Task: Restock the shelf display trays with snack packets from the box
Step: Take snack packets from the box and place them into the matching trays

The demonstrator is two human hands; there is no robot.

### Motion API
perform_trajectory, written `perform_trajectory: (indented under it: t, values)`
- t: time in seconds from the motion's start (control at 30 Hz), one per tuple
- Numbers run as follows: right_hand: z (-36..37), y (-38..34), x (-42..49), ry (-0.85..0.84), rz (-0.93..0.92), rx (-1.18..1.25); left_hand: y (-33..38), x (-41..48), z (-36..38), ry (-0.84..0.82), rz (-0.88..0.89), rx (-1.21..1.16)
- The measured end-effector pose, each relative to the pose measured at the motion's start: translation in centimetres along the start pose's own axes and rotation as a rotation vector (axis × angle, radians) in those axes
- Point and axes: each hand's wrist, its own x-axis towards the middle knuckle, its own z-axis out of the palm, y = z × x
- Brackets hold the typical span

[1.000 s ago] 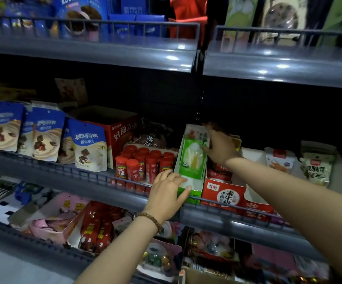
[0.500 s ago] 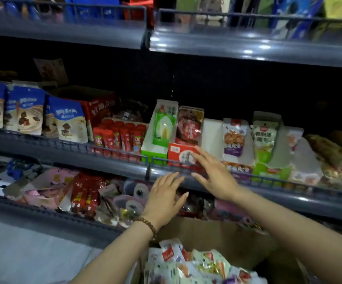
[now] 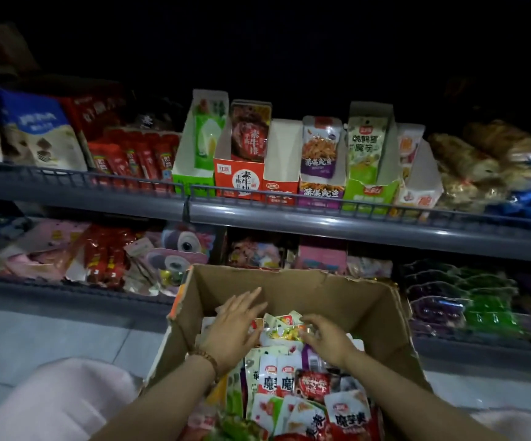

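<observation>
A brown cardboard box (image 3: 337, 294) stands on the floor before the shelf, heaped with small snack packets (image 3: 293, 383) in white, red, green and purple. My left hand (image 3: 235, 326) lies flat on the packets at the box's back left, fingers straight. My right hand (image 3: 328, 338) reaches over the pile to its right, fingers curled down among the packets; what they hold is hidden. On the middle shelf stands a row of display trays: green (image 3: 194, 181), red (image 3: 238, 179), an empty red one (image 3: 281, 160), purple (image 3: 321, 190), light green (image 3: 370, 192) and white (image 3: 420, 186).
A grey shelf rail (image 3: 289, 214) fronts the trays. Blue biscuit bags (image 3: 35, 132) and red tubes (image 3: 137, 157) fill the shelf's left, wrapped bread (image 3: 480, 157) its right. Toys and packets crowd the lower shelf (image 3: 114, 259). Grey floor tiles (image 3: 51, 332) lie left of the box.
Both hands have left the shelf trays and dropped into the box. The view has tilted down, so the box now fills the lower middle.
</observation>
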Motion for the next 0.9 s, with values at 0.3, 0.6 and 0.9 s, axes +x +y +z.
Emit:
perform_trajectory:
  t: [0.3, 0.6, 0.9]
  values:
    - [0.6, -1.2, 1.2, -0.029, -0.002, 0.297, 0.4, -0.2, 0.0, -0.17, -0.222, -0.159]
    - [-10.6, -8.1, -1.7, -0.031, -0.102, 0.846, 2.5, 2.7, -7.4, 0.158, -0.265, -0.771]
    - [-15.7, -9.8, -3.2, 0.08, -0.09, 1.356, 5.8, 7.1, -12.6, 0.202, -0.363, -1.311]
